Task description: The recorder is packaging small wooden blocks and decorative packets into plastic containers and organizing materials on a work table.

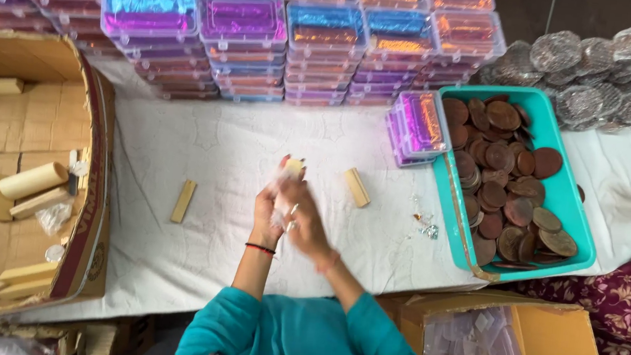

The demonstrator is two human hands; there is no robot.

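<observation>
Fingers [277, 197] of both hands close around a small wooden block [294, 167], its top poking above them.

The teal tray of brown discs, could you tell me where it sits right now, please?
In the head view the teal tray lies on the white cloth at the right, beside a small stack of clear boxes and beyond an open cardboard box.

A small pale wooden block [294, 167], seemingly wrapped in clear film, upright above the cloth.
</observation>
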